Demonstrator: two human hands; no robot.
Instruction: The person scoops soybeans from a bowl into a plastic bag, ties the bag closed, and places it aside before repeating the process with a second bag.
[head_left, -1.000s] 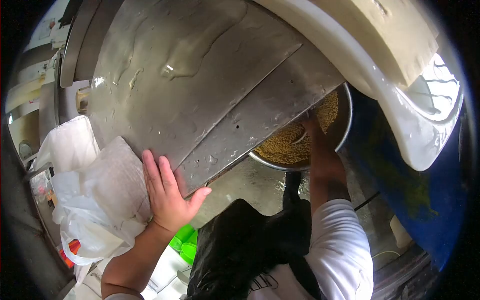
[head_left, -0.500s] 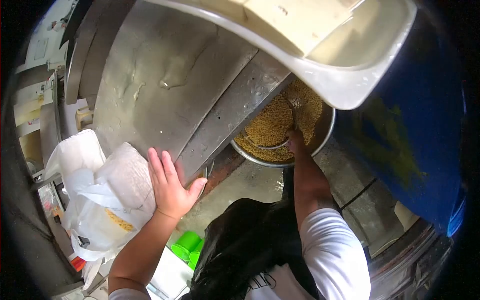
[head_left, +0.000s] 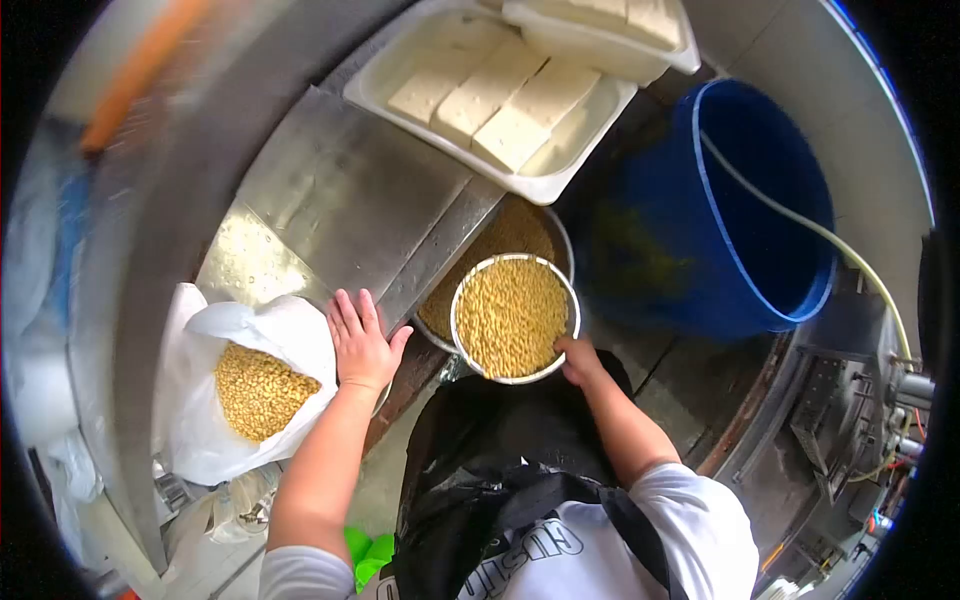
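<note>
My right hand (head_left: 578, 360) grips the rim of a round bowl (head_left: 455, 330) heaped with yellow soybeans (head_left: 510, 310). The bowl is held above a large metal basin (head_left: 570, 245), which holds more beans and is partly hidden by it and by the counter. My left hand (head_left: 362, 342) lies with fingers spread on the edge of the steel counter (head_left: 350, 190). Beside it stands an open white bag (head_left: 200, 440) with soybeans (head_left: 262, 390) showing inside.
White tubs (head_left: 575, 190) of pale tofu-like blocks (head_left: 520, 125) sit at the counter's far end. A tall blue barrel (head_left: 650, 230) with a hose (head_left: 790, 215) stands to the right. Machinery (head_left: 840, 410) is at far right, and green plastic items (head_left: 372, 555) lie below.
My right hand has lifted the bowl, full of soybeans, out of the basin toward me. My left hand stays at the counter edge. The view has shifted, showing more of the bag and barrel.
</note>
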